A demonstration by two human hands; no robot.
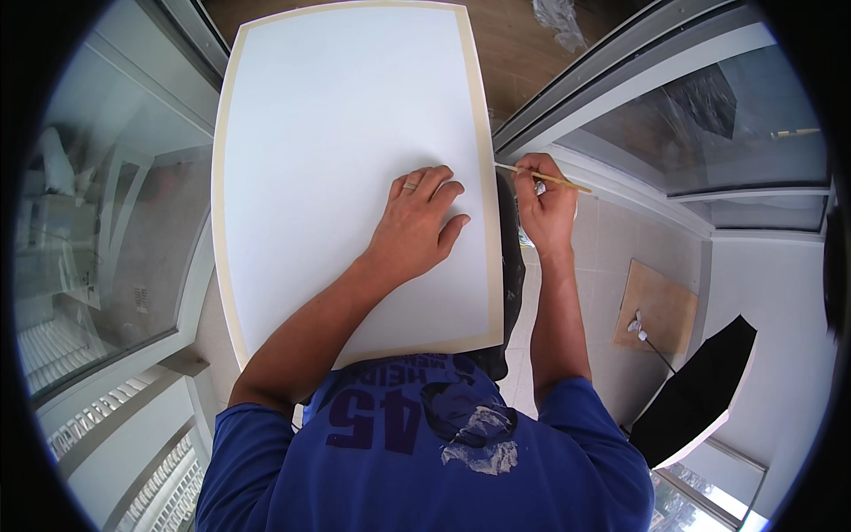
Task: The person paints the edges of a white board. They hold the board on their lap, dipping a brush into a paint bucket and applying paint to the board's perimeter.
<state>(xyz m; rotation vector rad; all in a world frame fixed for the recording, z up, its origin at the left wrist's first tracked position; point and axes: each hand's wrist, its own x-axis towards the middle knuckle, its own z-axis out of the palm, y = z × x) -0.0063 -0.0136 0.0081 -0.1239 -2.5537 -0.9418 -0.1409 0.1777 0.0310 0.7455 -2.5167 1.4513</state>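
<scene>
A large white sheet (328,160) lies in front of me, bordered with beige tape (483,115) along its edges. Resting on or just above its right half is my left hand (421,213), fingers apart and slightly curled, holding nothing; a ring shows on one finger. Beyond the sheet's right edge, my right hand (545,208) pinches a thin paintbrush (567,184) with a tan handle. The brush's pale tip points left, close to the taped edge; I cannot tell whether it touches. No marks show on the sheet's white area.
Sliding glass door frames (612,80) stand at the far right, and a glass panel (151,230) at the left. On the tiled floor to the right lies a brown board (656,306), near a black umbrella-like shape (700,390). Crumpled clear plastic (560,22) lies beyond the doorway.
</scene>
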